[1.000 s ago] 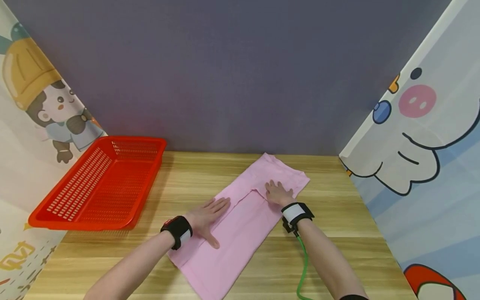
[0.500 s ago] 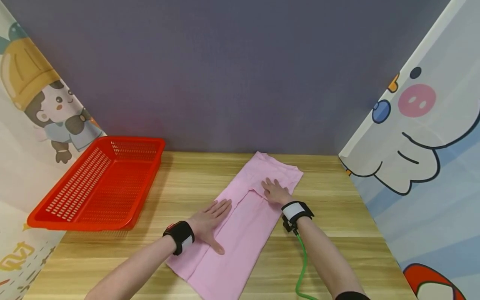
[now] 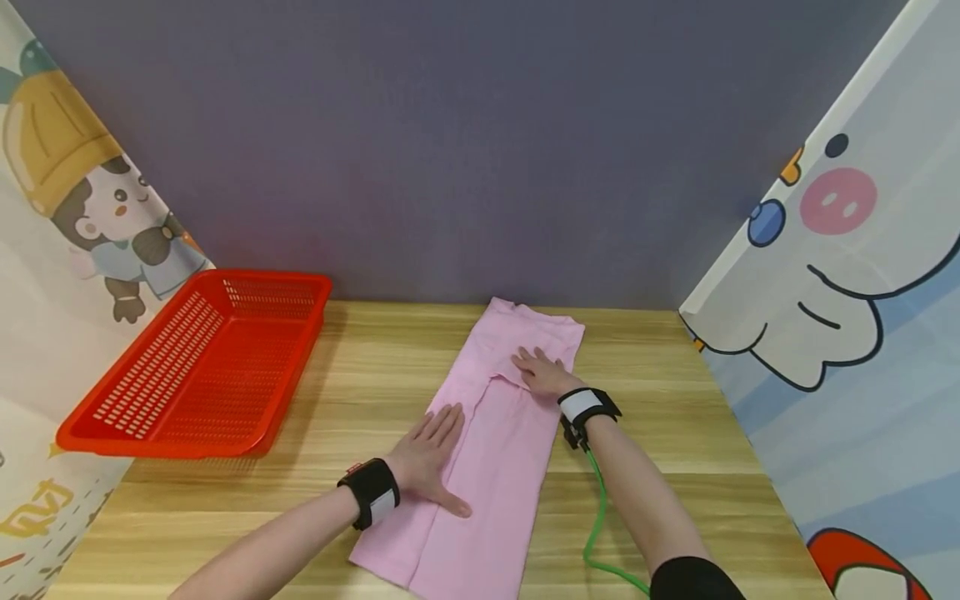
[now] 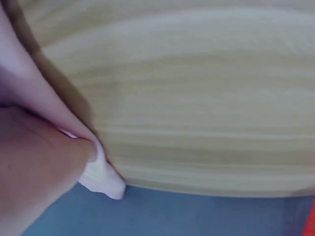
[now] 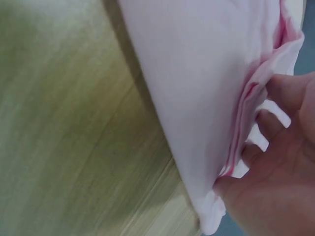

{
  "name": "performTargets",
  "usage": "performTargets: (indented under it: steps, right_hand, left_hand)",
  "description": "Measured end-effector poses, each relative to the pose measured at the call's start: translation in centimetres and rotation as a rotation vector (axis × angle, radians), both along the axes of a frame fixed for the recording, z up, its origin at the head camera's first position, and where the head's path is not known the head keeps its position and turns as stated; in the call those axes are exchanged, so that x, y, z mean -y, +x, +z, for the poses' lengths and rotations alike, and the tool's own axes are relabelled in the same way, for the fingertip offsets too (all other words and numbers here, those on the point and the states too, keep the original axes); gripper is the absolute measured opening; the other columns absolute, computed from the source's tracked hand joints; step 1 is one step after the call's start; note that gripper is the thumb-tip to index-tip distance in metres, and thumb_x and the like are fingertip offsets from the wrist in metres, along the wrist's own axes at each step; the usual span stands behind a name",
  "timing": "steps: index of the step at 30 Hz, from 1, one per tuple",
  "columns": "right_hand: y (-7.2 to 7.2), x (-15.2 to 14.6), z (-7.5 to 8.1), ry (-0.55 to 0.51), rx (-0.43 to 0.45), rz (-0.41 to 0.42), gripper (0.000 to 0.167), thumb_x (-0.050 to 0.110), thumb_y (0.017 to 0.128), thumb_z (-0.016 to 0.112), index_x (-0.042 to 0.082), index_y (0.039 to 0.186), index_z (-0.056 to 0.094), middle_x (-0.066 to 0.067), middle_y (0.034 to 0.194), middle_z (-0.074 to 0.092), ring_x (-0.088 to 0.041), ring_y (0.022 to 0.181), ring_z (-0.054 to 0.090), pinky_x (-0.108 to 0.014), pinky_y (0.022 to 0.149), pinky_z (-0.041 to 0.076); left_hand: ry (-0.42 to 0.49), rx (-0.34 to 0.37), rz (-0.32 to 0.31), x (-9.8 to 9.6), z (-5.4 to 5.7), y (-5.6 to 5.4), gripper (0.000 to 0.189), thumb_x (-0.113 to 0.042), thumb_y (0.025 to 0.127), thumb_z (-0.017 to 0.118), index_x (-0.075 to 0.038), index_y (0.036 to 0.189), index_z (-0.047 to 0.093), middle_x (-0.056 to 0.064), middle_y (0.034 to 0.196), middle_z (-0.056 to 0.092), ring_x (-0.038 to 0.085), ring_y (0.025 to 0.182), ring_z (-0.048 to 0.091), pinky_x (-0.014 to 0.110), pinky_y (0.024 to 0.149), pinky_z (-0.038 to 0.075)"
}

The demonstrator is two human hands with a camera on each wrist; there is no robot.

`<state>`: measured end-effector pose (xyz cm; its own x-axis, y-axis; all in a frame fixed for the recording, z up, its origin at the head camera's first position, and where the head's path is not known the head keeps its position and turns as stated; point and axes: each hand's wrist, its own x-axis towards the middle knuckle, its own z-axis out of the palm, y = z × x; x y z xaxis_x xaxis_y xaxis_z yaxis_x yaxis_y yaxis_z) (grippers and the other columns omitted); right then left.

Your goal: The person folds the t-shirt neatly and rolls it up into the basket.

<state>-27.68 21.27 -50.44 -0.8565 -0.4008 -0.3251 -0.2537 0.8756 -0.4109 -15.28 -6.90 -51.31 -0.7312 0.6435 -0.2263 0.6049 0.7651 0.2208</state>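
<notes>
A folded pink garment [image 3: 495,467], long and narrow, lies on the wooden table with its far end close to the grey back panel. My left hand [image 3: 429,458] rests flat on its left edge, fingers spread and thumb pointing across the cloth. Farther up, my right hand [image 3: 546,375] presses on the upper part beside a crosswise fold. In the right wrist view, the fingertips of the right hand [image 5: 275,147] touch the layered pink folds [image 5: 241,118]. The left wrist view catches part of the left hand [image 4: 44,162] over the cloth's edge; its fingertips are hard to make out.
A red plastic basket [image 3: 273,408] with perforated sides stands at the left of the table [image 3: 660,517]. A green cable [image 3: 597,521] trails from the right wristband. Printed panels flank both sides, and a grey panel [image 3: 480,150] closes the back.
The garment has turned on the table: its far end has swung left, its near end right. Both hands stayed on it, the left shifting slightly right and nearer, the right slightly left.
</notes>
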Motion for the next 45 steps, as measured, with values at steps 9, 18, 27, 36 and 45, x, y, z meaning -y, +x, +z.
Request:
performTargets:
  steps: [9, 18, 27, 36, 45]
  right_hand:
    - [-1.0, 0.4, -0.1, -0.071, -0.043, 0.073, 0.049, 0.014, 0.104, 0.037, 0.004, 0.153, 0.038, -0.021, 0.165, 0.023, -0.049, 0.154, 0.011, -0.076, 0.118, 0.008]
    - [-2.7, 1.4, 0.1, -0.097, -0.018, 0.034, 0.049, 0.011, 0.101, 0.035, 0.006, 0.149, 0.046, -0.015, 0.163, 0.032, -0.044, 0.154, 0.017, -0.064, 0.124, 0.013]
    - [-3.0, 2.4, 0.4, -0.198, 0.038, -0.063, 0.046, 0.011, 0.103, 0.034, 0.008, 0.146, 0.049, -0.011, 0.162, 0.033, -0.037, 0.157, 0.012, -0.055, 0.128, 0.007]
    - [-3.2, 2.8, 0.3, -0.198, -0.011, -0.003, 0.05, 0.006, 0.099, 0.032, 0.005, 0.146, 0.049, -0.014, 0.162, 0.033, -0.041, 0.156, 0.012, -0.061, 0.126, 0.005]
    - [-3.2, 2.7, -0.4, -0.125, -0.099, 0.088, 0.048, 0.006, 0.1, 0.039, 0.004, 0.147, 0.049, -0.02, 0.161, 0.033, -0.046, 0.153, 0.017, -0.071, 0.121, 0.01]
  left_hand:
    - [-0.001, -0.016, 0.107, -2.0, -0.1, 1.7, 0.145, -0.088, 0.06, 0.069, 0.002, 0.159, 0.014, 0.019, 0.17, 0.008, 0.034, 0.158, 0.012, 0.05, 0.128, 0.017]
    - [-0.019, -0.024, 0.173, -3.7, -0.1, 2.9, 0.144, -0.09, 0.061, 0.066, 0.003, 0.159, 0.016, 0.022, 0.169, 0.009, 0.036, 0.158, 0.012, 0.052, 0.127, 0.017]
    - [-0.046, -0.063, 0.213, -4.9, 0.4, 3.5, 0.142, -0.093, 0.062, 0.061, 0.004, 0.158, 0.019, 0.023, 0.168, 0.013, 0.034, 0.157, 0.015, 0.052, 0.127, 0.018]
    - [-0.031, -0.061, 0.246, -5.4, 0.3, 3.8, 0.142, -0.093, 0.063, 0.06, 0.006, 0.156, 0.022, 0.026, 0.167, 0.016, 0.035, 0.157, 0.016, 0.053, 0.125, 0.02]
    - [-0.003, -0.059, 0.234, -5.2, -0.3, 3.7, 0.139, -0.091, 0.065, 0.06, 0.006, 0.157, 0.021, 0.026, 0.167, 0.015, 0.036, 0.157, 0.016, 0.054, 0.125, 0.02]
